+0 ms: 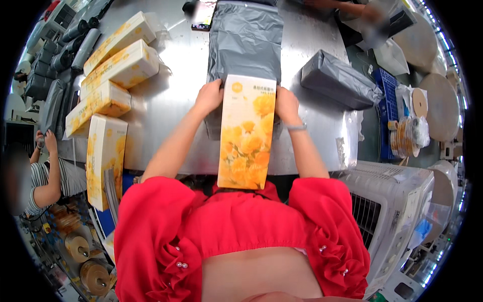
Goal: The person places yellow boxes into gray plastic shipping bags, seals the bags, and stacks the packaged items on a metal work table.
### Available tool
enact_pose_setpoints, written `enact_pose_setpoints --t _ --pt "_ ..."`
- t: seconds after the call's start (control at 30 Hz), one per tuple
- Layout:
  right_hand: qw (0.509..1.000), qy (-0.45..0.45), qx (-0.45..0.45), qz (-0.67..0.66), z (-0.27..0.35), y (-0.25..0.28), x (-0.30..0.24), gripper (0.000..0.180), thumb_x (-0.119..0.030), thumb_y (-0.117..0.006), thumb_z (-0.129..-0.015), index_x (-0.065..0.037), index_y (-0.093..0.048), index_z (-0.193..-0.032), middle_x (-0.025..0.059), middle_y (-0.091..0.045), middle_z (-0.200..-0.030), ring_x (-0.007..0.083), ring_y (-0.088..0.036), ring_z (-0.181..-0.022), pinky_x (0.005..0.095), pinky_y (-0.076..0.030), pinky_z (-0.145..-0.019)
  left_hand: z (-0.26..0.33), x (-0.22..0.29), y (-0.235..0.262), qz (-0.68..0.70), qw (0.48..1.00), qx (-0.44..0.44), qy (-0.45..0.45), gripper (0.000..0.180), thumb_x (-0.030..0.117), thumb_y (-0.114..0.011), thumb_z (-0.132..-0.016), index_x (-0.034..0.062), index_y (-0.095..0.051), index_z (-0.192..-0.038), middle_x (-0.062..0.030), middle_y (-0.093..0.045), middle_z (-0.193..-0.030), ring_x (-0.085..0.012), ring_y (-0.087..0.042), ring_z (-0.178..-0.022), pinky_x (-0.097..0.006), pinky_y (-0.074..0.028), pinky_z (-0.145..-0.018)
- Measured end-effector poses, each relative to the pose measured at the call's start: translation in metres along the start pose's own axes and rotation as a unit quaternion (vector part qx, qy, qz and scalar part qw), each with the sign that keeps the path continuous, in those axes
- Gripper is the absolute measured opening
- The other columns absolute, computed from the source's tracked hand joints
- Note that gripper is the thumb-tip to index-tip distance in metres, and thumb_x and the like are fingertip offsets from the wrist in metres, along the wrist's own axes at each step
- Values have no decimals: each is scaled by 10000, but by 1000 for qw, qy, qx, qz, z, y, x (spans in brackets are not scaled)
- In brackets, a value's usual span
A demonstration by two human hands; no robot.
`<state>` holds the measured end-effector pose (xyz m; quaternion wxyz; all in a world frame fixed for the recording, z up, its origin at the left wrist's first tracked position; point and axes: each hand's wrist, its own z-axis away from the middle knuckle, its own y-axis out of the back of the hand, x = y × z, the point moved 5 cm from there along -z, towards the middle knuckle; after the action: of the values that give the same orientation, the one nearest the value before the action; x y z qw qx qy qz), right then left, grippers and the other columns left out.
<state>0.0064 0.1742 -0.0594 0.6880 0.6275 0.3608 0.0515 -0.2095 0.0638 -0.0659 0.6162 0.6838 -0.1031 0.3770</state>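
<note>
A long tissue pack (pixel 246 133), white with yellow flowers, lies lengthwise in front of me, its near end reaching past the table edge toward my body. Under and beyond it is a flat grey plastic mailing bag (pixel 245 38). My left hand (pixel 210 95) is closed on the bag's left edge beside the pack's far end. My right hand (pixel 288 104) is closed at the opposite side, against the pack, its fingertips partly hidden; it seems to grip the bag too. Whether the pack's far end is inside the bag's mouth, I cannot tell.
Several similar tissue packs (pixel 121 65) lie along the left of the metal table (pixel 181 151). A filled grey parcel (pixel 339 80) sits on the right. A phone (pixel 202 20) is at the back. Co-workers are at the far left and far right; a white machine (pixel 392 201) stands near right.
</note>
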Motion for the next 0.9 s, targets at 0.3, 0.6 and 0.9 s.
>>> enact_pose_setpoints --t 0.3,0.6,0.9 --pt "987 89 -83 -105 107 27 -18 189 -221 -593 -818 -73 -623 -930 164 -639 -766 308 -623 -721 384 -490 -626 97 -16 23 18 1000 -8 22 254 98 -534 -816 35 -591 -1056 -205 -636 -928 -393 -590 -892 -441 -476 -761" --pt "909 118 -57 -397 -56 4 -57 461 -216 -666 -813 -18 -537 -1209 141 -544 -1237 265 -568 -1063 336 -477 -852 70 -3 30 10 999 -42 5 250 95 -547 -798 56 -615 -1035 -194 -642 -945 -385 -594 -897 -438 -476 -783" --pt "929 101 227 -275 47 25 -37 128 -38 -636 -767 -55 -641 -894 117 -604 -967 307 -592 -750 366 -483 -644 75 -19 13 -5 996 65 61 224 129 -567 -795 -34 -568 -949 -258 -617 -894 -428 -576 -881 -470 -462 -773"
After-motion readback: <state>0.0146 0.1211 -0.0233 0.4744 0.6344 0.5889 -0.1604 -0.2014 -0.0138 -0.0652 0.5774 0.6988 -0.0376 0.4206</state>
